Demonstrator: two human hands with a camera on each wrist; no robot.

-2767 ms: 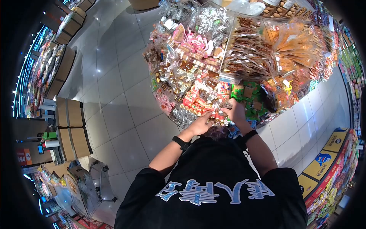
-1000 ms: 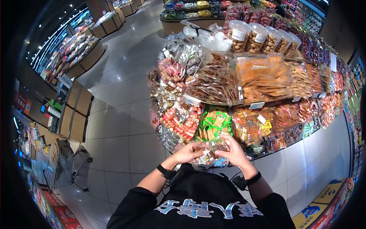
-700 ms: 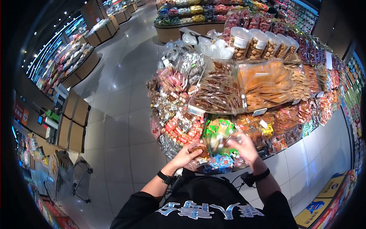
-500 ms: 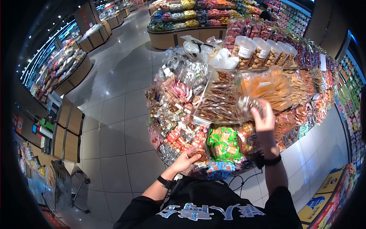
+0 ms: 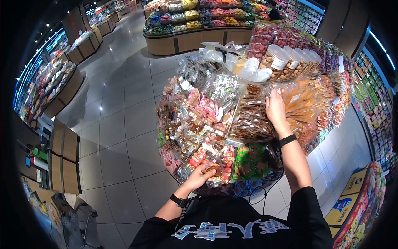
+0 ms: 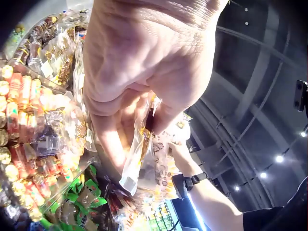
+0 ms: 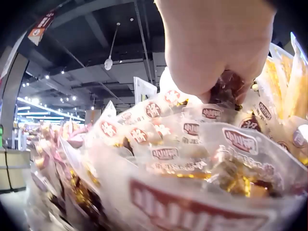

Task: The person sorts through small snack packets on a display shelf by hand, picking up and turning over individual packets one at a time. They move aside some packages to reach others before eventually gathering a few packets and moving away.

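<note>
My left hand (image 5: 198, 177) pinches a small clear packet (image 5: 216, 169) with brown food in it, over the red-wrapped sweets at the near side of the display. In the left wrist view, thumb and fingers close on this clear packet (image 6: 140, 159). My right hand (image 5: 275, 108) reaches far forward, over the boundary between dark brown packeted snacks (image 5: 251, 118) and orange-brown ones (image 5: 304, 99). Up close in the right wrist view, its fingertips pinch a dark brown piece in clear wrapping (image 7: 227, 89), right above white-and-clear snack packets (image 7: 192, 139) with red labels.
Red-wrapped sweets (image 5: 199, 157) and green packets (image 5: 251, 162) lie at the display's near side, pink packs (image 5: 211, 108) at its left. Clear tubs of nuts (image 5: 277, 60) and white plastic bags (image 5: 253, 70) stand behind. Tiled floor (image 5: 124, 124) runs along the left; a cart (image 5: 78, 220) stands lower left.
My right hand has left the left hand's side and carried a shiny wrapped item forward over the brown snacks. My left hand keeps its packet near the front. The view has turned.
</note>
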